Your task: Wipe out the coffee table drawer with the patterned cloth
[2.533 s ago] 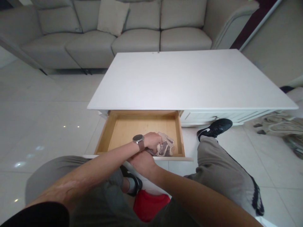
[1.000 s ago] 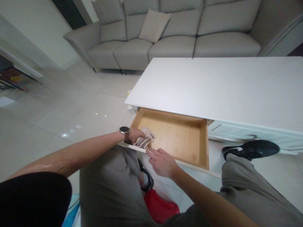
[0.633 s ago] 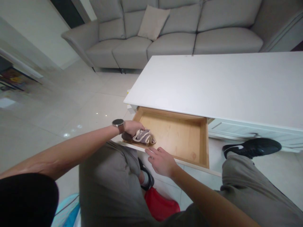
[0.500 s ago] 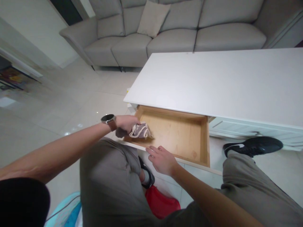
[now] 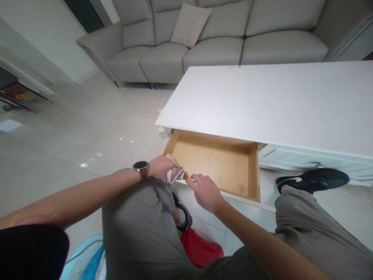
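Observation:
A wooden drawer (image 5: 219,160) stands pulled out of the white coffee table (image 5: 262,99), its bare inner floor showing. My left hand (image 5: 161,167), with a watch on its wrist, is closed around a bunched brown-and-cream cloth (image 5: 175,175). It presses the cloth against the drawer's front edge, near the left corner. Just to the right, my right hand (image 5: 207,191) grips the top of the same drawer front, its fingers over the edge. The fingertips of the right hand lie close beside the cloth.
Behind the table runs a grey sofa (image 5: 214,52) with a beige cushion (image 5: 190,25). My knees flank the drawer, and my shoe (image 5: 313,181) is by the closed cabinet front. A red object (image 5: 201,249) and a light-blue basket (image 5: 83,252) sit on the floor below.
My left hand has drawn the cloth from inside the drawer toward me, onto the front edge. The right hand stays on the drawer front, hardly moved.

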Motion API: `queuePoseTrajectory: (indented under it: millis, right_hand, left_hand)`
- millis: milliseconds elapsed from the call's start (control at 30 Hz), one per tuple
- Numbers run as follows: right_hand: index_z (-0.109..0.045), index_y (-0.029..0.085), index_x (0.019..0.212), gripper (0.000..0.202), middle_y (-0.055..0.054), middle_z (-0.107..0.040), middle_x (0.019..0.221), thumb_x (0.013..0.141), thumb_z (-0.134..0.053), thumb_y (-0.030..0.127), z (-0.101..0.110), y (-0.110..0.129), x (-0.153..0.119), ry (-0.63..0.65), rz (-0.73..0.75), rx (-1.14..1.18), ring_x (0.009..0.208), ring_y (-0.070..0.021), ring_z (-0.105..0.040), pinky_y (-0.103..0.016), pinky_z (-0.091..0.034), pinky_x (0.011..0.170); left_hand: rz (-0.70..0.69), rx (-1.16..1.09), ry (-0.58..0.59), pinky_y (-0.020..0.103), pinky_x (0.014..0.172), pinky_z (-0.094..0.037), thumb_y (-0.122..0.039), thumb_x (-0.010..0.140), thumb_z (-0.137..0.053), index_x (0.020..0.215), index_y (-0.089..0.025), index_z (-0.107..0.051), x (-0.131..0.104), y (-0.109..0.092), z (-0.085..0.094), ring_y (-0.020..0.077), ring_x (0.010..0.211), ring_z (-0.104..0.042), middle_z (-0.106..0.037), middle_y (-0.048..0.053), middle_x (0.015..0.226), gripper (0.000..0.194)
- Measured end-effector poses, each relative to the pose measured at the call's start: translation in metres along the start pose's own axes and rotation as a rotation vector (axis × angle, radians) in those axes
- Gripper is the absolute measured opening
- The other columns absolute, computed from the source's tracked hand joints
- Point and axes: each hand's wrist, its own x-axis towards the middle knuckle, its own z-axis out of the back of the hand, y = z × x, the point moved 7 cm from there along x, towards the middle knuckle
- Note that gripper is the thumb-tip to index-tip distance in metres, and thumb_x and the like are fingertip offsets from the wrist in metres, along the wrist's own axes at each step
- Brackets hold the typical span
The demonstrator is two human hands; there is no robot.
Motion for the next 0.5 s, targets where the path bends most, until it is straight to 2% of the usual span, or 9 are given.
queuePoseTrajectory:
  millis: [167,300,500]
  right_hand:
    - [-0.059,0.023,0.121,0.033,-0.010,-0.065,0.115,0.090,-0.054,0.013,0.018,-0.030,-0.004,0.160,-0.253,-0.040,0.100,-0.0260,-0.061,-0.037,-0.045,0.079]
    - [-0.060,0.020,0.118,0.028,-0.010,-0.068,0.113,0.093,-0.049,0.013,0.036,-0.059,-0.016,0.271,-0.408,-0.082,0.102,-0.0256,-0.063,-0.035,-0.044,0.081]
    - [-0.058,0.021,0.122,0.030,-0.013,-0.068,0.118,0.101,-0.038,0.016,0.048,-0.103,-0.024,0.311,-0.563,-0.122,0.107,-0.0268,-0.064,-0.038,-0.043,0.085]
  left_hand:
    - [0.041,-0.008,-0.088,0.030,0.080,-0.045,-0.051,0.068,-0.078,0.101,-0.028,-0.073,0.008,0.017,0.006,0.0267,0.097,-0.070,-0.076,0.005,0.099,0.041]
    - [0.119,0.019,-0.181,0.030,0.077,-0.045,-0.056,0.071,-0.074,0.101,-0.030,-0.073,0.020,0.034,0.016,0.0266,0.098,-0.071,-0.077,0.002,0.102,0.040]
    - [0.200,0.046,-0.327,0.033,0.083,-0.048,-0.060,0.077,-0.069,0.114,-0.028,-0.069,0.035,0.047,0.032,0.0283,0.105,-0.069,-0.074,0.007,0.112,0.048]
